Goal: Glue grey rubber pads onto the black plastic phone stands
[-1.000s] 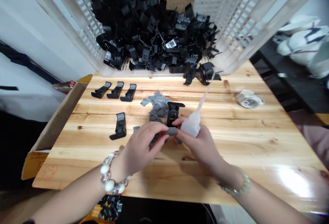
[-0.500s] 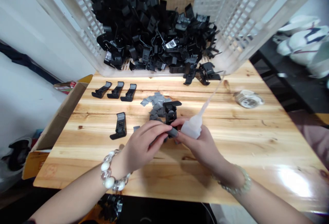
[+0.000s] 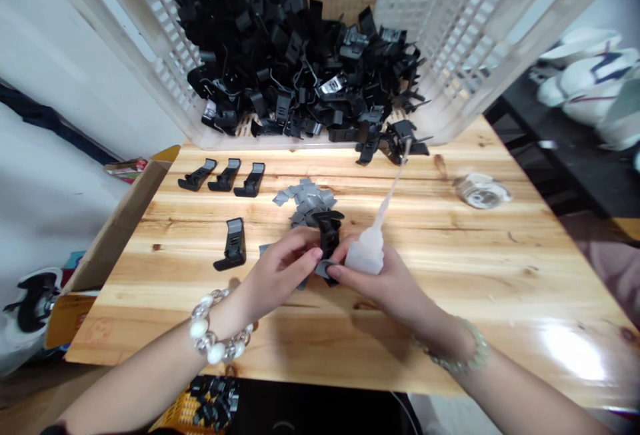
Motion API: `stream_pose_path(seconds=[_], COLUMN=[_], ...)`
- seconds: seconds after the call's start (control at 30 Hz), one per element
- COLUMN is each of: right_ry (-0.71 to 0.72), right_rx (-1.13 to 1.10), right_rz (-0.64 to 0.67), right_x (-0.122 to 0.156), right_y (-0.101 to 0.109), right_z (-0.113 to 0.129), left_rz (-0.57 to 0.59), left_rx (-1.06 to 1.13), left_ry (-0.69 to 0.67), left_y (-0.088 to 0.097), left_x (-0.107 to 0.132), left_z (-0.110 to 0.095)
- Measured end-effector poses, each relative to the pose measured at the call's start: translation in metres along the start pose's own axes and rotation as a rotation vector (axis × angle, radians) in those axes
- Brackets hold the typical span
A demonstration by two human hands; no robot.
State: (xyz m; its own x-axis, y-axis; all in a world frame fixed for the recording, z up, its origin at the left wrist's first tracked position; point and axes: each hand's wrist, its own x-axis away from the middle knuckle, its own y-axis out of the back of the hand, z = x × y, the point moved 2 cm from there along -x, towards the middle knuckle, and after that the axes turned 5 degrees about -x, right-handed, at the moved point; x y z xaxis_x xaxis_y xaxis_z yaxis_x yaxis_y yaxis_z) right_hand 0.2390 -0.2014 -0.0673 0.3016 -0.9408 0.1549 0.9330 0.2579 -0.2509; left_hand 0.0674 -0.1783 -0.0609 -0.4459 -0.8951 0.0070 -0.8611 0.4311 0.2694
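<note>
- I see my left hand [image 3: 280, 272] pinching a black plastic clip [image 3: 329, 235] and grey pad [image 3: 324, 268], touching my right hand [image 3: 387, 282], which clamps a plastic nozzle bottle [image 3: 367, 255].
- Risk: over-squeezing floods the clip.

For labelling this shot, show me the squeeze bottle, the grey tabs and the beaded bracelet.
Squeeze bottle [image 3: 365, 256]: head view, on its translucent body.
Grey tabs [image 3: 306, 195]: head view, on the middle of the pile.
Beaded bracelet [image 3: 216, 353]: head view, on a large white bead.

The left wrist [image 3: 225, 315] is wearing a chunky bracelet of round white and clear beads [image 3: 210, 336]; the right wrist [image 3: 440, 335] is wearing a slim pale-green beaded bracelet [image 3: 457, 365].
</note>
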Motion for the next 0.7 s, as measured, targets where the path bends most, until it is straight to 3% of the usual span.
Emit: stream_pose_path(seconds=[0.1,0.17,0.3,0.47,0.53,0.63,0.7], right_ry=[-0.020,-0.022,-0.027,0.003,0.020,-0.034,-0.097], right_rx=[0.002,0.003,-0.029,-0.118,-0.084,0.022,0.070], right_rz=[0.021,0.003,-0.123,-0.266,-0.226,-0.028,0.083], right_x=[0.000,-0.001,-0.005,-0.008,-0.008,-0.008,-0.007], right_y=[-0.001,-0.001,0.005,0.019,0.023,0.021,0.017], right_z=[0.000,-0.001,-0.008,-0.007,-0.002,0.004,0.004], left_rz=[0.017,-0.005,-0.042,0.056,0.089,0.130,0.219], left_rx=[0.023,0.154,0.533,0.709,0.751,0.774,0.790], left_ry=[-0.002,0.070,0.222,0.204,0.280,0.466,0.569], left_y=[0.002,0.003,0.001,0.000,0.000,0.000,-0.001], left_x=[-0.001,-0.001,-0.001,-0.001,-0.001,-0.002,-0.003], left_z=[0.002,0.008,0.017,0.014,0.014,0.016,0.017])
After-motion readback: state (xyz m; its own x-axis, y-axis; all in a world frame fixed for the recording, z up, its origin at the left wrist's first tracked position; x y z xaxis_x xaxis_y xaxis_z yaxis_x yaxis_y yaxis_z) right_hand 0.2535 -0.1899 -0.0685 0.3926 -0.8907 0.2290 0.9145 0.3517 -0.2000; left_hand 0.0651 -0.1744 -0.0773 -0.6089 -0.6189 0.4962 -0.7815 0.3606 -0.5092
